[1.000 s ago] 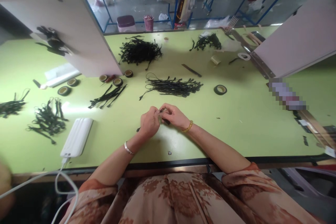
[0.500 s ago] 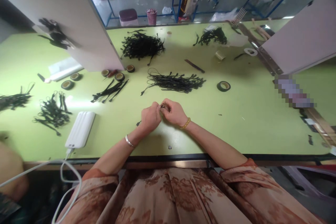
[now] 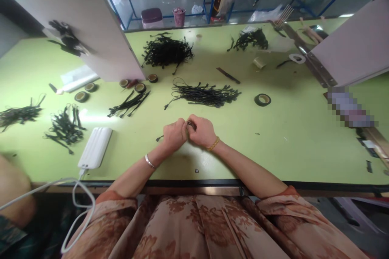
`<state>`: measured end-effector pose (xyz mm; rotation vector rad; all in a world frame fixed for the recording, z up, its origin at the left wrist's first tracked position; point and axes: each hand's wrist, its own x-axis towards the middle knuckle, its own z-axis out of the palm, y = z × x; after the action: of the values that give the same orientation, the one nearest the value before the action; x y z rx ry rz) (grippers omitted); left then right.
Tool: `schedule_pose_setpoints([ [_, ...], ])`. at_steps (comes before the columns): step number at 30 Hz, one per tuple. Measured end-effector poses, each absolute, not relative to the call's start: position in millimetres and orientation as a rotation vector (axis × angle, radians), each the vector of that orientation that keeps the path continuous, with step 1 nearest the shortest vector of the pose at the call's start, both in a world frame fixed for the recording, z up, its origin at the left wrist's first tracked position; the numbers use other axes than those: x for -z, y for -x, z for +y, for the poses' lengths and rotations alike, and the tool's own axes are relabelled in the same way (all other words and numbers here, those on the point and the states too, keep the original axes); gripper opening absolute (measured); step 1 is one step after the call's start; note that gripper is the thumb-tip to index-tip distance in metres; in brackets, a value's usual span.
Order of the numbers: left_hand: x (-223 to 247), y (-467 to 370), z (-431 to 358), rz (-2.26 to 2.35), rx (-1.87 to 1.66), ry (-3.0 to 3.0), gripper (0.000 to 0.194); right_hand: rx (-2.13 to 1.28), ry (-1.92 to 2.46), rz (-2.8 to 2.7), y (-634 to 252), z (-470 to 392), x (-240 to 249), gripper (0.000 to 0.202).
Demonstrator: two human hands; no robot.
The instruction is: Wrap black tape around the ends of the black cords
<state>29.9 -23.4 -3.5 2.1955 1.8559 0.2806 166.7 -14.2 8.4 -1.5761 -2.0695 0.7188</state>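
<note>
The fingers of the left hand [image 3: 175, 135] curl shut on a black cable [image 3: 159, 138], its end poking out leftward, touching the right hand [image 3: 203, 132], whose fingers pinch a dark piece [image 3: 191, 124] nearer than the cable bundle [image 3: 205, 94] and tape roll [image 3: 262, 99].

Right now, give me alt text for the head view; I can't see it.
Two bare hands, left and right, meet over a green table, gripping a small dark piece mostly hidden by the fingers. Just beyond lies a bundle of black cables, with a tape roll to its right.
</note>
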Motion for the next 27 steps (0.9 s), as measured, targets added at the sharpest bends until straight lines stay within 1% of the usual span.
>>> schedule_pose_setpoints([
  [5,4.7,-26.1,-19.2,1.798,-0.369,-2.136,0.03,-0.678,1.605,-2.084,-168.1,-11.9,-7.4,0.013],
  [9,3.9,-14.5,-9.9,1.502,-0.521,-2.019,0.026,-0.805,1.546,-2.034,-174.2,-7.8,-7.7,0.01],
  [12,3.4,-9.3,-6.7,1.371,-0.563,-1.98,0.029,-0.885,1.495,-2.001,-178.2,-6.6,-8.1,0.009],
  [15,3.0,-12.3,-9.5,1.454,-0.578,-2.006,0.031,-0.937,1.462,-1.974,-179.6,-5.6,-7.7,0.011],
  [19,3.3,-17.7,-13.6,1.65,-0.521,-2.132,0.028,-0.962,1.472,-1.933,-176.5,-5.4,-5.7,0.01],
  [23,4.9,-15.5,-12.8,1.723,-0.462,-2.166,0.028,-0.846,1.523,-1.97,-169.9,-9.5,-1.7,0.01],
  [27,0.4,-29.1,-25.7,1.657,-0.494,-2.119,0.028,-0.565,1.608,-2.07,-166.3,-7.8,5.4,0.009],
])
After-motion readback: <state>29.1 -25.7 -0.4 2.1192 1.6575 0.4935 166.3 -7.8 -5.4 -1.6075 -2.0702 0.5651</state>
